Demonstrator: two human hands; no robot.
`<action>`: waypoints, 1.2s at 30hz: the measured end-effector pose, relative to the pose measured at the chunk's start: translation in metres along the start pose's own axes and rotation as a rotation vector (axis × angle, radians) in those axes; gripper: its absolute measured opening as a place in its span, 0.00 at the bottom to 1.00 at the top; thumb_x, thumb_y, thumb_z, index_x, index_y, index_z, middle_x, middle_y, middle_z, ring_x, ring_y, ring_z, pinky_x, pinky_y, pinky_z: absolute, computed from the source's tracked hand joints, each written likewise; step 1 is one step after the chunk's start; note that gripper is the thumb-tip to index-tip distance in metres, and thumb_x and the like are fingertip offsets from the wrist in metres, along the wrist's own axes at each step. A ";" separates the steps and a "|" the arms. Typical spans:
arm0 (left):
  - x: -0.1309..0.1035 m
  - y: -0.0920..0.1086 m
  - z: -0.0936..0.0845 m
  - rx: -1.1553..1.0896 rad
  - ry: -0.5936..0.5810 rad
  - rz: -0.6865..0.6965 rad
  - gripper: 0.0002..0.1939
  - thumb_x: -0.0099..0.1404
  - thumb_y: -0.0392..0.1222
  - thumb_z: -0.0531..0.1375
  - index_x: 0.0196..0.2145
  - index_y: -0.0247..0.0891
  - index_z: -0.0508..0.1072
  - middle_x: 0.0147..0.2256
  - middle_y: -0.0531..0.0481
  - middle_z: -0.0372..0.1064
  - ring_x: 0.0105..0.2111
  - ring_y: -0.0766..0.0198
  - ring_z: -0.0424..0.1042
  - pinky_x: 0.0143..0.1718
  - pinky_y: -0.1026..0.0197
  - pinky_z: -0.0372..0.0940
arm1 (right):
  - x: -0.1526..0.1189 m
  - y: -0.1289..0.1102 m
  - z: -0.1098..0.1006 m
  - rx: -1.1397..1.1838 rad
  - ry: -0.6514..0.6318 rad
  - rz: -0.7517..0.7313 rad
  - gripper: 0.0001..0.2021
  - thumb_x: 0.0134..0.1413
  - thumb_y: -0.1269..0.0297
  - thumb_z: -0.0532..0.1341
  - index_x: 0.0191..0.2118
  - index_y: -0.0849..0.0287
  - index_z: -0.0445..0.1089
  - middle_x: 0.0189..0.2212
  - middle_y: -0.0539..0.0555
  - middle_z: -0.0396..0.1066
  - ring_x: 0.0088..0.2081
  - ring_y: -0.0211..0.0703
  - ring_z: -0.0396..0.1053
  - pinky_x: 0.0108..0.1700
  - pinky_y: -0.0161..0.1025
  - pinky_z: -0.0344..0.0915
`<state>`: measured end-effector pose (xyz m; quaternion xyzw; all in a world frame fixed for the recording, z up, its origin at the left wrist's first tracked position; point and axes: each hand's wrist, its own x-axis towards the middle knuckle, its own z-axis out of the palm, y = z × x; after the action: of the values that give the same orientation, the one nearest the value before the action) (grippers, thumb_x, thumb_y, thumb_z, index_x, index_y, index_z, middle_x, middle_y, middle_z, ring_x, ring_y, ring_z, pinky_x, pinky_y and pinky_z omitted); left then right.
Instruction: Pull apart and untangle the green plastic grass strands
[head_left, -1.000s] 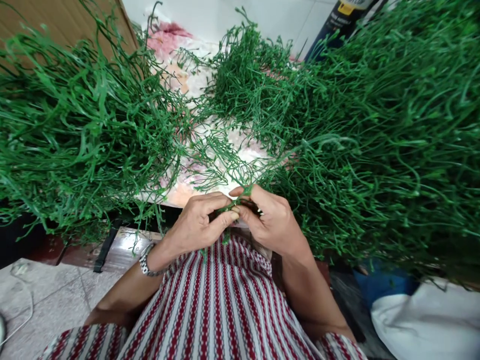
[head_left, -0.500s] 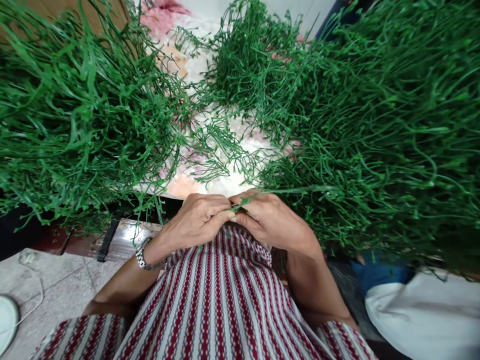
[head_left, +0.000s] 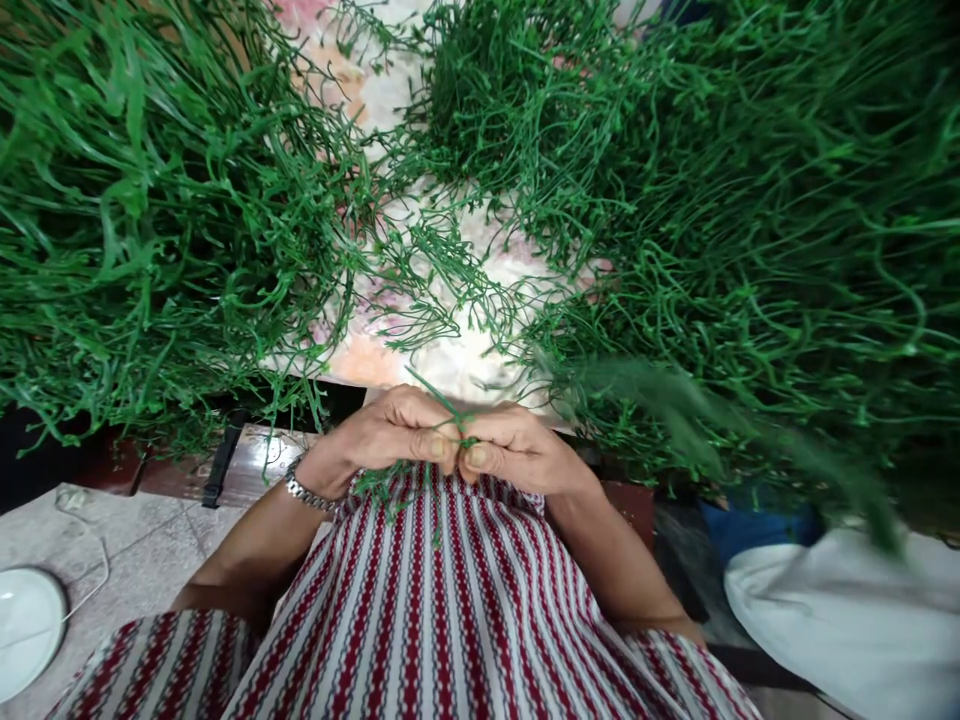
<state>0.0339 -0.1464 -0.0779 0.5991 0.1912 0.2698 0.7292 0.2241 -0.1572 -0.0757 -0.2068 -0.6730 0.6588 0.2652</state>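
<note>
My left hand (head_left: 401,430) and my right hand (head_left: 517,445) meet at the table's near edge, thumbs side by side, in front of the striped clothing. Both are closed on a thin green stem (head_left: 439,395) that sticks up between them toward the upper left. Small green sprigs (head_left: 382,485) hang below my left hand. A blurred leafy strand (head_left: 675,395) trails to the right beyond my right hand. Loose sprigs (head_left: 442,255) lie on the flowered cloth (head_left: 367,360) ahead of the hands.
Large heaps of green stems cover the left (head_left: 150,230) and the right (head_left: 780,250) of the table, with another pile (head_left: 495,90) at the back. A white round object (head_left: 26,630) is at the lower left, white fabric (head_left: 847,620) at the lower right.
The view has shifted slightly. The held stem now points up and left instead of right, the thumbs have come closer together, and a blurred leafy strand has appeared at the right.
</note>
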 end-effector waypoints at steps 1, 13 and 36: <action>0.000 -0.003 0.000 -0.076 0.030 -0.015 0.17 0.58 0.50 0.57 0.23 0.34 0.75 0.19 0.47 0.68 0.18 0.67 0.61 0.20 0.63 0.55 | 0.000 0.005 0.003 0.144 0.045 -0.005 0.18 0.57 0.54 0.53 0.25 0.62 0.65 0.19 0.49 0.63 0.19 0.30 0.55 0.22 0.31 0.51; 0.021 0.007 0.015 -0.084 0.593 0.022 0.12 0.60 0.45 0.56 0.34 0.38 0.77 0.30 0.48 0.65 0.26 0.68 0.62 0.25 0.65 0.59 | 0.006 -0.008 -0.011 -0.183 0.606 0.092 0.17 0.47 0.50 0.61 0.36 0.59 0.66 0.24 0.47 0.61 0.25 0.33 0.57 0.26 0.31 0.53; 0.020 0.000 0.023 -0.204 0.685 0.009 0.07 0.54 0.41 0.63 0.31 0.36 0.76 0.24 0.50 0.71 0.19 0.70 0.65 0.20 0.66 0.61 | 0.006 -0.003 -0.012 -0.117 0.459 -0.032 0.08 0.54 0.64 0.58 0.28 0.62 0.68 0.22 0.48 0.65 0.26 0.33 0.62 0.31 0.33 0.59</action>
<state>0.0635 -0.1512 -0.0718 0.3990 0.3939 0.4758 0.6776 0.2278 -0.1442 -0.0723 -0.3555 -0.6354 0.5502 0.4089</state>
